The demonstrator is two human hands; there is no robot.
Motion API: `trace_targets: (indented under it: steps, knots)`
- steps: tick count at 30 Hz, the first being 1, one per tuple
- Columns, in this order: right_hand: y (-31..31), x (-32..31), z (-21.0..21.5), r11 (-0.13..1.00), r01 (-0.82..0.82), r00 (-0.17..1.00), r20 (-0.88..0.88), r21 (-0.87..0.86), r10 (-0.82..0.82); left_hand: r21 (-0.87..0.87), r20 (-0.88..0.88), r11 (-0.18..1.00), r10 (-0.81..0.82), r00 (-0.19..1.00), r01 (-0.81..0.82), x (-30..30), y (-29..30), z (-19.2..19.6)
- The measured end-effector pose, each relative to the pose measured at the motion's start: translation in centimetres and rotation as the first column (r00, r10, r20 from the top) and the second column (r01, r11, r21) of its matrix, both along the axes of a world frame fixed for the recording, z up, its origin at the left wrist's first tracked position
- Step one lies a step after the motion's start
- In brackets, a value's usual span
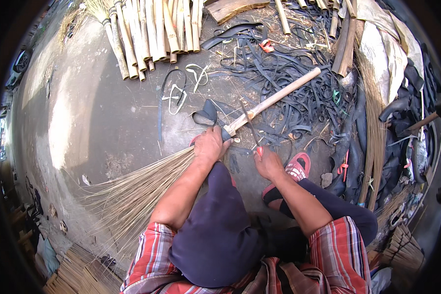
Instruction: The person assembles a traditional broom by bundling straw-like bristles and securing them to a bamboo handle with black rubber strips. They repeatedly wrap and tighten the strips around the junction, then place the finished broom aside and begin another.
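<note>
Two hands work at one joint: the left hand is wrapped tight around the neck of a broom, where the fan of pale straw meets the wooden handle, pinning it across the raised knee. The right hand is closed on the red grip of a thin metal tool whose blade points up toward the dark rubber binding at that neck. Doing this well seems to call for a firm, unmoving left grip so the bundle cannot twist, and a tool tip kept angled away from the left fingers. Loose black rubber strips lie scattered just beyond, bamboo poles farther off.
</note>
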State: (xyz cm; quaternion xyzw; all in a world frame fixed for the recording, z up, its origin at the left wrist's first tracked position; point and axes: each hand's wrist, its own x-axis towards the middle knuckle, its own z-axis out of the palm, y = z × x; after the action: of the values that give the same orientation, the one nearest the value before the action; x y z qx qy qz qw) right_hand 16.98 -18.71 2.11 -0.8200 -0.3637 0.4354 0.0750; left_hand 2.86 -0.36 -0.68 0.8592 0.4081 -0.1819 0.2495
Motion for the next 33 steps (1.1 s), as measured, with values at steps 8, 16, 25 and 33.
trace_targets:
  steps: [8, 16, 25, 33]
  knots:
    - [-0.3, -1.1, -0.9, 0.992, 0.126, 0.992, -0.014, 0.017, -0.126, 0.058, -0.048, 0.998, -0.026, 0.999, 0.028, 0.4, -0.1, -1.2]
    - [0.3, -0.8, -0.5, 1.0, -0.01, 1.0, -0.001, -0.001, 0.01, 0.2, 0.121, 0.98, -0.015, 0.993, -0.009, 0.2, -0.9, -0.5]
    - [0.0, -0.5, 0.1, 0.998, -0.046, 0.999, -0.006, -0.033, 0.046, 0.076, 0.045, 0.996, -0.044, 0.998, 0.041, -0.2, -0.6, -1.4]
    - [-0.5, -1.0, -1.2, 0.998, 0.006, 1.0, 0.003, 0.056, -0.006, -0.099, -0.07, 0.995, -0.009, 0.998, 0.002, 0.6, 1.5, 0.4]
